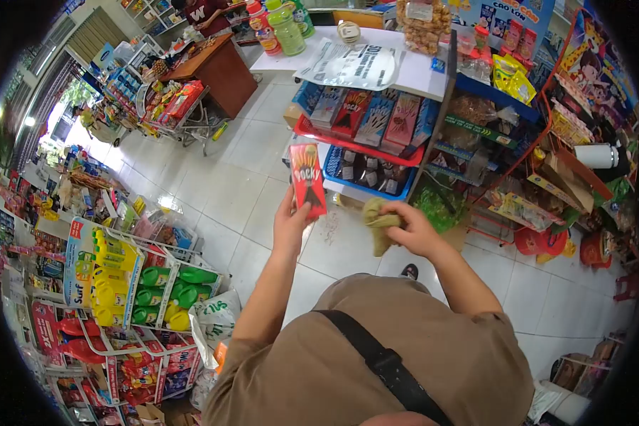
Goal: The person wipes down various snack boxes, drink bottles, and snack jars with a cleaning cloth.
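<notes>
My left hand [292, 220] is closed around the lower part of a red Pocky box [307, 170], held upright with its printed front facing me. In my right hand [410, 226] is a bunched olive-green cloth [378, 231], hanging below the fingers. Just beyond both hands stands a shelf unit with a red-edged tray [397, 155] of more Pocky boxes, among them a red one [351, 112], a blue one [376, 119] and a pink one [404, 121]. Under it sits a blue tray [405, 193] of dark packets with pale labels.
On the white counter top [427, 67] are bottles [285, 30], a plastic-wrapped pack [351, 65] and a snack jar [422, 25]. Detergent shelves [149, 284] flank my left side. A loaded cart [181, 113] and a brown desk [224, 71] stand farther off, near another person [204, 15].
</notes>
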Demonstrator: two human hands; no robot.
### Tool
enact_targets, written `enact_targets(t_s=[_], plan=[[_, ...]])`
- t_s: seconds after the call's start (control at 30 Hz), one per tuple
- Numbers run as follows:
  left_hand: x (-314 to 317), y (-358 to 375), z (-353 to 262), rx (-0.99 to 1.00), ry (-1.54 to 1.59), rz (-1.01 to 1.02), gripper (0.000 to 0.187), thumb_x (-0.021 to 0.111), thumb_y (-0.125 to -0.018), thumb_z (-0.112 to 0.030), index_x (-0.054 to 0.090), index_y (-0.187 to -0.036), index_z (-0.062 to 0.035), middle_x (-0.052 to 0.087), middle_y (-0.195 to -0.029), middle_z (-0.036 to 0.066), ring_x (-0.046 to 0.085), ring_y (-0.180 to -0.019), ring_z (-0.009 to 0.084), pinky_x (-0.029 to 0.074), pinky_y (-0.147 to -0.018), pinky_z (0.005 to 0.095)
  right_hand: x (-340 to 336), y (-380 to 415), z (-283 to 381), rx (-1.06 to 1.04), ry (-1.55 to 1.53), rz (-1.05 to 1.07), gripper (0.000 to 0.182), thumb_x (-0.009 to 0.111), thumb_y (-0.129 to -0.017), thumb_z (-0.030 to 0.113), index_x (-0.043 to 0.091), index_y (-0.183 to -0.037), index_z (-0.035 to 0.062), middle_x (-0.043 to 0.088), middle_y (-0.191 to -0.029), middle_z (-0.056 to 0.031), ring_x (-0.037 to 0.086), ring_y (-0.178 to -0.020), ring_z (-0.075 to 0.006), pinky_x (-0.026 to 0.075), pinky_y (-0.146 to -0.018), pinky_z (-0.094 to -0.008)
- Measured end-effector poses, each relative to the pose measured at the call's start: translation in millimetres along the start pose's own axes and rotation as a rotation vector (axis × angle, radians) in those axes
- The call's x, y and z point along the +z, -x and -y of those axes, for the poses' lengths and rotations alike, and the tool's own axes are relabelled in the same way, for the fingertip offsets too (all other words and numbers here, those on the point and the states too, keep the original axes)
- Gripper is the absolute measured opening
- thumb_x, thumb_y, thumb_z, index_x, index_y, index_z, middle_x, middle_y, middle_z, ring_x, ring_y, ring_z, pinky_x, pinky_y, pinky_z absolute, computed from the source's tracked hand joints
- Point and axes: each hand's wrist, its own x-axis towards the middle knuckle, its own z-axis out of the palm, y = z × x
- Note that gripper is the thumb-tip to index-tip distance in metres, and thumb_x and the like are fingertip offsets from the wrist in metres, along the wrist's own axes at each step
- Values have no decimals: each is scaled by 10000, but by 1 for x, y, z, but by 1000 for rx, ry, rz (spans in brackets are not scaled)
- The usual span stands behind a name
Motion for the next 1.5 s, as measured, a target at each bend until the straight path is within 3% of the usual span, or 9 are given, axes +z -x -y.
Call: enact_targets(t_s=[0.2, 0.43, 0.57, 0.67, 0.8, 0.93, 0.97, 1.17, 1.5], plan=[[60, -116, 5, 178, -106, -20, 423, 580, -822, -79, 449, -1214, 9, 625, -897, 85, 605, -733, 132, 496, -639, 228, -95, 61, -46, 41, -143, -324, 318, 545, -757, 13, 482, -1066, 52, 525, -835, -37, 511, -577, -75, 420, -487, -218], [91, -187, 8, 399, -770, -261, 315, 673, -720, -188, 638, -983, -18, 630, -872, 173, 621, -725, 301, 482, -684, 340, -156, 115, -86, 132, -260, -420, 330, 543, -775, -14, 455, -1088, 45, 529, -801, -59, 518, -534, -100, 404, -438, -225], [113, -184, 5, 917, -1097, -463, 283, 687, -692, -190, 660, -911, -11, 615, -759, 142, 594, -724, 286, 457, -725, 357, -175, 132, -97, 168, -321, -470, 324, 539, -780, -23, 451, -1086, 42, 535, -804, -62, 516, -534, -102, 403, -440, -223], [123, -179, 4, 745, -1049, -200, 255, 687, -671, -194, 667, -843, -6, 612, -759, 155, 585, -725, 300, 445, -725, 369, -185, 140, -105, 192, -344, -494, 323, 539, -782, -22, 447, -1085, 42, 535, -806, -62, 513, -534, -101, 402, -442, -222], [128, -180, 0, 811, -1204, -182, 199, 642, -688, -194, 676, -790, -27, 615, -752, 163, 580, -701, 319, 456, -632, 365, -198, 131, -106, 181, -339, -518, 323, 538, -785, -17, 444, -1088, 44, 533, -807, -60, 513, -535, -98, 398, -440, -219], [96, -209, -1, 788, -1215, -459, 314, 623, -705, -201, 639, -933, 14, 609, -870, 204, 586, -786, 356, 465, -698, 397, -199, 110, -102, 145, -318, -540, 329, 538, -789, -10, 442, -1097, 52, 532, -820, -60, 516, -538, -96, 399, -438, -216], [82, -220, -2, 603, -1263, -413, 428, 638, -715, -251, 593, -1018, 47, 595, -921, 236, 584, -837, 375, 465, -733, 406, -196, 104, -101, 136, -314, -549, 331, 539, -790, -8, 442, -1099, 55, 532, -823, -60, 516, -539, -95, 399, -438, -216], [73, -223, -16, 408, -1254, -185, 551, 675, -705, -308, 544, -1076, 77, 587, -975, 255, 579, -908, 369, 458, -776, 392, -166, 81, -87, 140, -305, -499, 348, 544, -798, 7, 436, -1125, 62, 526, -818, -54, 518, -550, -92, 408, -457, -216], [49, -245, -21, 603, -1105, -179, 518, 730, -656, -187, 528, -1052, 80, 522, -996, 213, 524, -911, 341, 450, -777, 348, -124, 51, -82, 168, -260, -547, 323, 541, -802, 19, 439, -1105, 65, 522, -783, -33, 516, -560, -80, 399, -451, -212]])
